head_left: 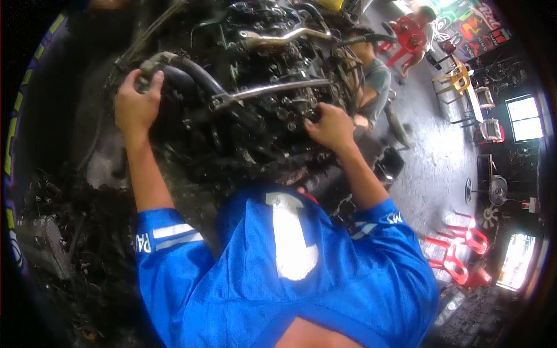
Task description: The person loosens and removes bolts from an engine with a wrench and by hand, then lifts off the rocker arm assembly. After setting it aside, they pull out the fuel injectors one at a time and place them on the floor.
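A dark, greasy engine (278,87) fills the upper middle of the head view. At its left side, my left hand (138,105) has its thumb and fingers closed around the end of a thick curved hose (200,75). That hose runs down to the right, toward a shiny metal bar (278,89) lying across the engine. Below the bar's right end, my right hand (333,129) rests against the engine's lower right side. Its fingers are curled in near some round bolt heads, and what they grip is hidden.
Another person in a grey shirt (378,81) is close by at the engine's right. Farther right are a person near a red chair (409,36), a wooden chair (461,77), red plastic chairs (455,264) and a standing fan (498,190). Dark machine parts (52,243) lie at left.
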Tool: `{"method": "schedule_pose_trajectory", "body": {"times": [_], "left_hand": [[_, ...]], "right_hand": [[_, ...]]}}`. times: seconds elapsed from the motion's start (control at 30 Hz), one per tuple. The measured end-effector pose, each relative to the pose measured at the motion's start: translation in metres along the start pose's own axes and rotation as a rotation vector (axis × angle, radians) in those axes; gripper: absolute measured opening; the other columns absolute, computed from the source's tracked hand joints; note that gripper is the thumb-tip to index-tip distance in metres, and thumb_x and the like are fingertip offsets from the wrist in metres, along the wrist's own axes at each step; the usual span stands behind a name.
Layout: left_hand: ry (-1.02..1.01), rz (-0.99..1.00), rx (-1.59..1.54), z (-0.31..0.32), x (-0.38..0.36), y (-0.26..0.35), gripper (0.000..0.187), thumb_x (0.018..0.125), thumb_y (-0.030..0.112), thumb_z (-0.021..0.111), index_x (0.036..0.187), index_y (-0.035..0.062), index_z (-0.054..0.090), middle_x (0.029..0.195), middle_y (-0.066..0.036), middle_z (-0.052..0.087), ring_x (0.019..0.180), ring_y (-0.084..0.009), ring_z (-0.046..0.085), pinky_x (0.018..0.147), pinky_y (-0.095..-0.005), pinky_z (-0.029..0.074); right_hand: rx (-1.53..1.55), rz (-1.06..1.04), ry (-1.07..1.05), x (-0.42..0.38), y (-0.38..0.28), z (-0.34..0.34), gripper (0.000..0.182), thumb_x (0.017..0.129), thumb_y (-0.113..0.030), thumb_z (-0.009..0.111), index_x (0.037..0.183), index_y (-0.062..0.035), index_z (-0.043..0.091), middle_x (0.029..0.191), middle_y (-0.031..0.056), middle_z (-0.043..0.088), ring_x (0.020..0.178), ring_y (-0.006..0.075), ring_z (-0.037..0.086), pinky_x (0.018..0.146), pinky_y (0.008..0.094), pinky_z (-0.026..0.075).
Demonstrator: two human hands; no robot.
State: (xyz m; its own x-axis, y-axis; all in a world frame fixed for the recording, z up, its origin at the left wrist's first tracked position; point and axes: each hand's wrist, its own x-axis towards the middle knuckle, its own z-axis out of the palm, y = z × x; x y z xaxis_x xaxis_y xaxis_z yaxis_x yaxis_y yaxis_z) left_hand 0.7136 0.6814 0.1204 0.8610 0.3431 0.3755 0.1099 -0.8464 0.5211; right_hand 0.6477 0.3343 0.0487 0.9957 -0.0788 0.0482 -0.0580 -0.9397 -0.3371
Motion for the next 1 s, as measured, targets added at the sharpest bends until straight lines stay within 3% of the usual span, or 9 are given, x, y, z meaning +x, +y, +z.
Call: {"method": "schedule_pose_trajectory", "body": {"times": [0.33, 0.63, 0.73, 0.93, 1.0], "left_hand": [[0.017, 0.004, 0.036, 0.000, 0.000, -0.001, 0.060, 0.074, 0.053, 0.062, 0.112, 0.0069, 0.059, 0.112, -0.015, 0.060, 0.105, -0.0306, 0.056, 0.087, -0.0369, 0.043], [0.145, 0.171, -0.069, 0.007, -0.001, -0.007, 0.051, 0.072, 0.038, 0.068, 0.105, -0.0004, 0.060, 0.103, -0.021, 0.061, 0.097, -0.0357, 0.058, 0.084, -0.0390, 0.045], [0.078, 0.080, -0.046, -0.005, -0.008, 0.009, 0.053, 0.072, 0.039, 0.068, 0.109, 0.0010, 0.058, 0.110, -0.020, 0.058, 0.106, -0.0337, 0.053, 0.091, -0.0391, 0.041], [0.091, 0.051, -0.001, 0.000, -0.009, 0.005, 0.054, 0.072, 0.039, 0.068, 0.111, 0.0033, 0.057, 0.115, -0.015, 0.057, 0.109, -0.0310, 0.051, 0.092, -0.0383, 0.041], [0.091, 0.049, -0.003, 0.001, -0.009, 0.005, 0.053, 0.072, 0.039, 0.068, 0.111, 0.0036, 0.057, 0.115, -0.015, 0.057, 0.110, -0.0307, 0.050, 0.092, -0.0383, 0.041]], "right_hand": [[0.062, 0.024, 0.042, 0.001, -0.004, -0.002, 0.034, 0.067, -0.035, 0.067, 0.081, -0.0051, 0.059, 0.083, 0.0129, 0.062, 0.084, 0.0331, 0.061, 0.070, 0.0426, 0.048], [0.111, -0.037, 0.166, 0.000, 0.011, 0.030, 0.037, 0.069, -0.036, 0.066, 0.089, -0.0058, 0.058, 0.085, 0.0132, 0.061, 0.083, 0.0329, 0.061, 0.070, 0.0423, 0.049], [0.100, 0.018, 0.145, -0.002, 0.005, 0.030, 0.039, 0.068, -0.035, 0.067, 0.091, -0.0049, 0.057, 0.086, 0.0154, 0.061, 0.084, 0.0354, 0.061, 0.071, 0.0442, 0.049], [0.117, 0.117, 0.076, -0.002, -0.007, 0.018, 0.038, 0.065, -0.032, 0.069, 0.093, -0.0094, 0.060, 0.087, 0.0170, 0.064, 0.085, 0.0354, 0.061, 0.073, 0.0439, 0.048], [0.103, 0.092, 0.082, 0.000, -0.006, 0.020, 0.036, 0.065, -0.031, 0.069, 0.090, -0.0067, 0.059, 0.086, 0.0173, 0.064, 0.084, 0.0353, 0.061, 0.072, 0.0442, 0.048]]}}
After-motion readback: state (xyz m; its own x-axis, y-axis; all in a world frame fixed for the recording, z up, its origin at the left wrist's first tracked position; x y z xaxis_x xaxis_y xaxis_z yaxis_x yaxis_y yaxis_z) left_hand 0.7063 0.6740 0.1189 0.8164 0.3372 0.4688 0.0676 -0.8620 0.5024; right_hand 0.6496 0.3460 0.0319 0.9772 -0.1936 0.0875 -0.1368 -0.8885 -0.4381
